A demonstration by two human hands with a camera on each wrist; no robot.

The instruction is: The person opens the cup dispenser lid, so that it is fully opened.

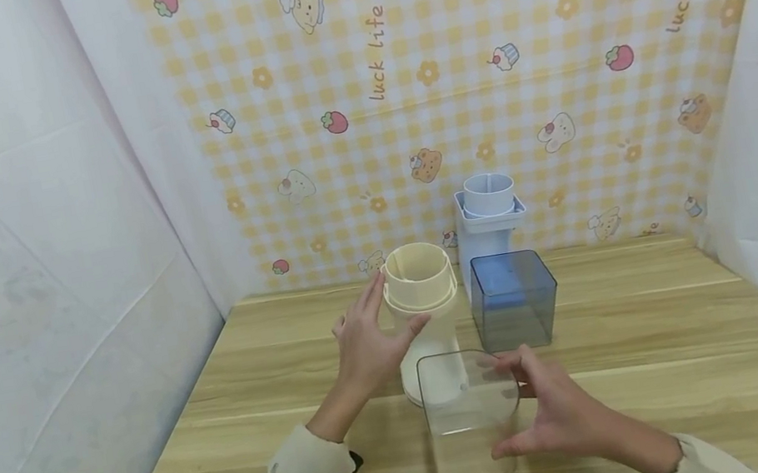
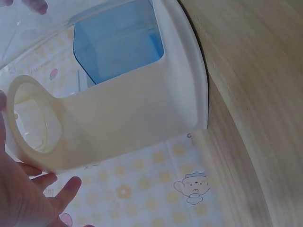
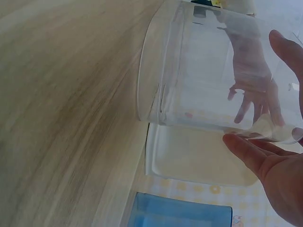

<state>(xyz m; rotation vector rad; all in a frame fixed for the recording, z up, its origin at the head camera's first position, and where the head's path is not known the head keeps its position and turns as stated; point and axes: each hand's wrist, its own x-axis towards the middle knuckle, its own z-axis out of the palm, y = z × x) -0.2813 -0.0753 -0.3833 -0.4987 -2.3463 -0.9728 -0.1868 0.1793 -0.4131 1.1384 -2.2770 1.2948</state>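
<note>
A cream plastic stand (image 1: 423,296) with a round, open collar at its top stands upright mid-table. My left hand (image 1: 371,338) touches its upper left side, fingers fairly straight along the collar and thumb reaching across the front. In the left wrist view several fingertips (image 2: 68,191) stick out past the stand's edge. Nearer to me, a clear see-through plastic container (image 1: 473,448) stands upright, its open top upward, overlapping the stand's base in the head view. My right hand (image 1: 557,408) grips its right side, thumb on the near face and fingers on the far one.
Behind and to the right stands a similar pale blue stand (image 1: 491,204) with a round collar. A smoky blue see-through box (image 1: 518,317) sits in front of it. A yellow checked cloth (image 1: 477,101) hangs behind the wooden table (image 1: 665,389), with white sheets (image 1: 45,244) at both sides.
</note>
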